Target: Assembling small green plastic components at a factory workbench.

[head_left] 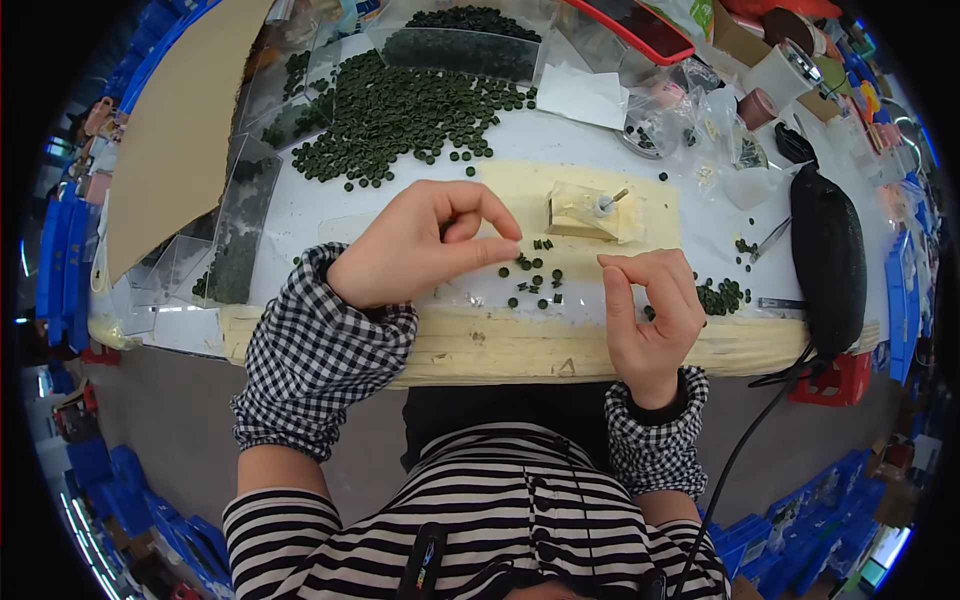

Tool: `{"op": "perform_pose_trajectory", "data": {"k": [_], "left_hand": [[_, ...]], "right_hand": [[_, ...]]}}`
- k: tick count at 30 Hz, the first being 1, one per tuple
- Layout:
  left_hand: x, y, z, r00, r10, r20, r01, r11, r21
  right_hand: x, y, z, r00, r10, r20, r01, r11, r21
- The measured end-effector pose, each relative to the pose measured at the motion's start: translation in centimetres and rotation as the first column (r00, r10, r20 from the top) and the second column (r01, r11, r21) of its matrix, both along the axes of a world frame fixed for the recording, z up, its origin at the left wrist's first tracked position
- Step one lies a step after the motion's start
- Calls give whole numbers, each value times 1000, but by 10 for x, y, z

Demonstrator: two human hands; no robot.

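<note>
My left hand [432,243] is over the middle of the table, thumb and forefinger drawn together; whatever may be between the tips is too small to make out. Just off those fingertips lie several small dark green round pieces [537,263], some flat, some on edge. To their right my right hand [655,318] is closed in a pinch, its contents also impossible to make out. Beyond both hands stands a small block wrapped in yellowish tape [573,213], with a thin metal pin [617,197] sticking up from it.
A large heap of green pieces [385,110] spreads at the back left, before a clear bin [460,55]. More pieces [722,296] lie beside my right hand. A cardboard sheet [180,130], white paper [582,97], tweezers [772,238] and a black pouch [828,255] surround them.
</note>
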State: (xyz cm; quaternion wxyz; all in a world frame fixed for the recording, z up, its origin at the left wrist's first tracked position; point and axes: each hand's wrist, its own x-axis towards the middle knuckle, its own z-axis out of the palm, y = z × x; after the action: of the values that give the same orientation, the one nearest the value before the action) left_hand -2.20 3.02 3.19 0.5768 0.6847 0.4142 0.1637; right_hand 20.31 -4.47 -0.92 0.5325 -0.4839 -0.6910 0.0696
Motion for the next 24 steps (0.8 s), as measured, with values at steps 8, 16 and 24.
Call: {"op": "perform_pose_trajectory", "data": {"k": [8,16,24], "left_hand": [[6,2,-23,567,641,517,-237,728,-643],[24,-10,-9,638,626,449,-180,687,-704],[34,-2,-8,624,499,602,-54,795,-604]], "right_hand": [[3,-1,4,997,-68,-24,68,997,-26],[19,26,33,978,-134,162,139,990,-17],[11,42,28,977,-73,202,88,994,-65]]}}
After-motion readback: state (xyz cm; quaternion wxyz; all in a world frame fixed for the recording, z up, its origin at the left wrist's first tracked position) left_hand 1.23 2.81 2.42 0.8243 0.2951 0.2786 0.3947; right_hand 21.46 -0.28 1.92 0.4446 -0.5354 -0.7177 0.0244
